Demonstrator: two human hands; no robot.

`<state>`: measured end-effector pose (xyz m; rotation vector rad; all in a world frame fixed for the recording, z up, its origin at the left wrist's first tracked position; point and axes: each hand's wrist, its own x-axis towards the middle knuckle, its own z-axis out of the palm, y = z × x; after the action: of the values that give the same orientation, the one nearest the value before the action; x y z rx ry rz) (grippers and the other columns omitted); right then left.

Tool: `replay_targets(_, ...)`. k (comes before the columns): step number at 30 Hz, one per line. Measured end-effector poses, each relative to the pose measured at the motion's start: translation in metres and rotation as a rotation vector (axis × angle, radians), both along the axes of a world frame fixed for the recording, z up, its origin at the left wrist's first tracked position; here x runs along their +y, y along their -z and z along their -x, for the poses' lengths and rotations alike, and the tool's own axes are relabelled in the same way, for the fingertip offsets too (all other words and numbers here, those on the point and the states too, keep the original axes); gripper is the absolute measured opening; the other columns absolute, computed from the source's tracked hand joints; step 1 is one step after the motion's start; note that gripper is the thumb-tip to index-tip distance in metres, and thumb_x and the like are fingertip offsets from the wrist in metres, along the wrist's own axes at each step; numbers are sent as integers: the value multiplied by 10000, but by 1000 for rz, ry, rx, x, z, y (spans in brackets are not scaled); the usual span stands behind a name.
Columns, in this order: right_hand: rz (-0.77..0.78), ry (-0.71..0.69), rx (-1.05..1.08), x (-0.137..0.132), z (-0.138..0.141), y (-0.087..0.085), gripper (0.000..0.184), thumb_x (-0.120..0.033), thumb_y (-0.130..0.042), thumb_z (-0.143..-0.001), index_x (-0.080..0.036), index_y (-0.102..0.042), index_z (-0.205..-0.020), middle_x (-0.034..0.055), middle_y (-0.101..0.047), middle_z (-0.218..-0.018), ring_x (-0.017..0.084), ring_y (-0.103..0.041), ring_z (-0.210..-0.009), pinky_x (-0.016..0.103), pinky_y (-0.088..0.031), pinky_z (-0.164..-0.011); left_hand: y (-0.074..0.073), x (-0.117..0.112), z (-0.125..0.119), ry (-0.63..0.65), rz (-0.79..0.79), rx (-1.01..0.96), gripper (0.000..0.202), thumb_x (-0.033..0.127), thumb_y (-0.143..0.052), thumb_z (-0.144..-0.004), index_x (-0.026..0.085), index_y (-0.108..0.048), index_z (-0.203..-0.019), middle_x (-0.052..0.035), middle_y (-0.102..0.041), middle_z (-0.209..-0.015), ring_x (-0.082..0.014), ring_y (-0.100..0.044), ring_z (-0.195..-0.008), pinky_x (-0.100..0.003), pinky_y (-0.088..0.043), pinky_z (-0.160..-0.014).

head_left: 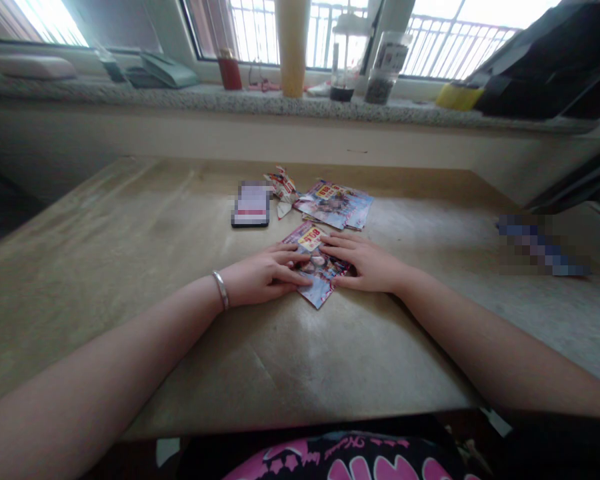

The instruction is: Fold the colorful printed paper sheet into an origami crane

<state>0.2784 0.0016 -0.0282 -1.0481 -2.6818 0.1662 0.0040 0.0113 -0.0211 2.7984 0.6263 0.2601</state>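
Note:
A square of colourful printed paper [320, 290] lies on the table in front of me, one corner pointing towards me. My left hand [267, 272] rests on its left side, fingers stretched out over the print. On the right side lies my right hand [365, 261], its fingers spread flat on the paper. Just behind it is a small stack of similar printed sheets [337, 203]. Left of that stack stands a folded paper figure [283, 190] in red, white and orange. A phone [251, 205] with a blurred-out screen lies left of the figure.
The pale tabletop [205, 373] ends near my body. At the far right lies a blurred blue item [545, 247]. Along the granite windowsill [180, 99] stand a red container [229, 70], a tall yellow cylinder [293, 50], clear cups [344, 63] and a dark bag [535, 67].

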Motion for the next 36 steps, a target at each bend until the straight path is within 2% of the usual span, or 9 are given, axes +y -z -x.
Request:
replay_targets(6, 28, -93, 104, 3, -10, -4, 507, -439, -629, -818, -261, -577, -1290, 86, -494, -1422, 270, -425, -1330, 523, -330, -1107, -7, 0, 2, -23, 47, 11, 310, 296, -503, -923, 396, -633, -1186, 21, -499, -1412, -254, -367, -1367, -494, -324, -1124)
replay_targets(10, 7, -101, 165, 6, -12, -3, 410, -442, -627, -830, -248, -647, -1191, 102, -577, -1333, 255, -506, -1258, 504, -372, -1081, -8, -1, 1, -61, 19, 6, 290, 336, -470, -941, 370, -654, -1163, 8, -553, -1360, -222, -463, -1290, -454, -337, -1114)
replay_targets(14, 15, -119, 203, 9, -14, -1, 385, -410, -641, -821, -218, -663, -1154, 122, -607, -1285, 255, -537, -1222, 500, -388, -1068, -5, -3, -3, -137, -58, -44, 294, 340, -468, -934, 311, -682, -1134, -33, -617, -1262, -207, -569, -1141, -404, -437, -1013)
replay_targets(18, 37, -122, 214, 11, -15, 0, 317, -320, -620, -826, -221, -670, -1123, 114, -597, -1298, 244, -535, -1223, 494, -408, -1050, -2, -7, -8, -191, -116, -43, 307, 317, -505, -912, 276, -658, -1175, -55, -629, -1197, -217, -585, -1060, -397, -474, -944)
replay_targets(25, 37, -94, 268, 13, -13, 4, 235, -249, -587, -839, -228, -692, -1049, 113, -625, -1251, 227, -583, -1156, 455, -466, -986, -4, -14, -14, -231, -145, 50, 390, 384, -492, -915, 314, -567, -1291, -74, -564, -1247, -253, -525, -1140, -440, -420, -1002)
replay_targets(31, 35, -57, 301, 14, -13, 6, 210, -230, -568, -847, -239, -701, -1010, 94, -636, -1231, 211, -595, -1131, 448, -477, -977, -4, -15, -20, -244, -155, 145, 480, 401, -405, -947, 313, -402, -1419, -62, -427, -1451, -259, -386, -1334, -440, -286, -1124)
replay_targets(36, 34, -35, 355, 16, -14, 8, 189, -260, -579, -859, -253, -704, -1001, 78, -639, -1230, 200, -591, -1135, 435, -469, -991, -5, -19, -28, -323, -218, 169, 484, 424, -388, -951, 268, -423, -1408, -79, -434, -1450, -268, -393, -1334, -432, -299, -1120)
